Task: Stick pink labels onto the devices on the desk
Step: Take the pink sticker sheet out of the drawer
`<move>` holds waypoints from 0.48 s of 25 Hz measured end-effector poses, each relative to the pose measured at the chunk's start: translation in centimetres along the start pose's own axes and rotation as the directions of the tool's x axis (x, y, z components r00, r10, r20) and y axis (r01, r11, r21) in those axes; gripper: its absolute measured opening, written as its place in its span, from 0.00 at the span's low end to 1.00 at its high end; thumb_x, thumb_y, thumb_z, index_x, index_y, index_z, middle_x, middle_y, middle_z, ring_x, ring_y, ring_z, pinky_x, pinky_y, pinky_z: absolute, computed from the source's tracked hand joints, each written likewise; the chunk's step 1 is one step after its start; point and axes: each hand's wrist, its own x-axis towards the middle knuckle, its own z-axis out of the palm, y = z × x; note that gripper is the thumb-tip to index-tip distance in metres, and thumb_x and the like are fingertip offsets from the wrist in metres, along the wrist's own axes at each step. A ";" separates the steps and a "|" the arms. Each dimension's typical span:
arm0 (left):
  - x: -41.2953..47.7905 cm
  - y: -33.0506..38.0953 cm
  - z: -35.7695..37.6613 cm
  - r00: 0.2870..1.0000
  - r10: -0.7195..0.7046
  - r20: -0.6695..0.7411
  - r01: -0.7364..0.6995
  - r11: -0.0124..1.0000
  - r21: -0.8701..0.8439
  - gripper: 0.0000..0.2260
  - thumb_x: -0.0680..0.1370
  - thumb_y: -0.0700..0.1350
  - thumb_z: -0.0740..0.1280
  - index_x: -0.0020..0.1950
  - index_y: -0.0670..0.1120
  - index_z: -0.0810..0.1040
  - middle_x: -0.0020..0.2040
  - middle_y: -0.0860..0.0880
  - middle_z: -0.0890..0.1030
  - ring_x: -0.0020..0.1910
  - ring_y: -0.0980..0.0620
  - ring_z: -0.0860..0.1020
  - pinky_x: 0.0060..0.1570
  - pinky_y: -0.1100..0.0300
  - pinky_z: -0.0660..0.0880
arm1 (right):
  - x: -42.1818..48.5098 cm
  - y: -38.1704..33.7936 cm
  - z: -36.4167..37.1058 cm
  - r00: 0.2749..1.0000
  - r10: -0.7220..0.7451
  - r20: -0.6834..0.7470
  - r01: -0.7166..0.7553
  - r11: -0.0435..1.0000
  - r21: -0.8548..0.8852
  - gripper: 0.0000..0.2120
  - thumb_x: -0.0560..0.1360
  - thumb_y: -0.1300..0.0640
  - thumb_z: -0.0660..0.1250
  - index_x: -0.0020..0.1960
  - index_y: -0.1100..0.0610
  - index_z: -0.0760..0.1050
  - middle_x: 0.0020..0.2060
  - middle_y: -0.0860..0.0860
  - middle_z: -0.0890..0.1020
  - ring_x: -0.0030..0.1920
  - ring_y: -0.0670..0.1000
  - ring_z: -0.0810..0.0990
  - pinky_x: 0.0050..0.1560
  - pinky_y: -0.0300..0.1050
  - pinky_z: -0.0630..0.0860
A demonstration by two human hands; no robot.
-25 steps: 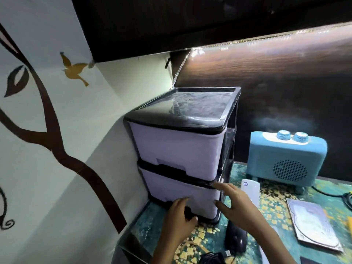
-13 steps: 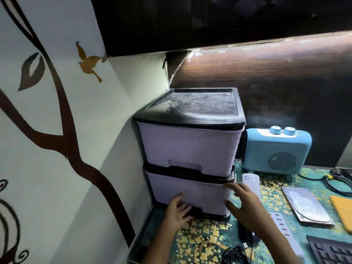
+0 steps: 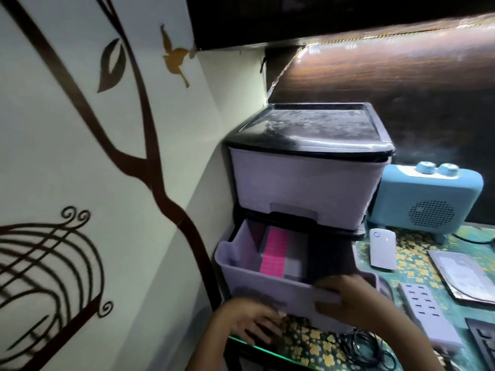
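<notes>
Wall decals [image 3: 150,145] of a brown tree, a birdcage and a gold bird fill the nine o'clock side; at centre a two-tier drawer unit [image 3: 302,183] with a black top stands in the desk corner, its lower drawer [image 3: 267,289] drawn out toward six o'clock; inside it, toward the drawer's left, the pink label sheet [image 3: 273,253] lies flat with no hand on it; at six o'clock the left hand [image 3: 254,325] is blurred, fingers stretched out at the bottom edge of the drawer front, holding nothing; just right of it the right hand [image 3: 345,295] curls round the drawer's front rim; from three to five o'clock the devices sit on the floral desk [image 3: 409,266]: a blue speaker [image 3: 428,199] with two knobs, a white device [image 3: 381,249] bearing a ring mark, a bare hard drive [image 3: 466,277], a lilac power strip [image 3: 426,314], a keyboard [image 3: 484,341] corner; black cables [image 3: 361,349] coil at five o'clock; the task looks barely begun: the labels are exposed but not lifted, and no device shows pink; no brand or writing is readable.
</notes>
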 end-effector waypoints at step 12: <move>-0.5 2.2 -2.1 0.387 0.779 -0.493 0.227 0.437 0.870 0.32 0.65 0.67 0.60 0.63 0.53 0.76 0.64 0.48 0.78 0.63 0.40 0.75 0.59 0.41 0.72 | 1.8 -2.3 -0.5 0.834 0.011 0.552 -0.028 0.999 0.023 0.11 0.73 0.49 0.62 0.46 0.55 0.79 0.31 0.47 0.78 0.34 0.45 0.76 0.42 0.38 0.73</move>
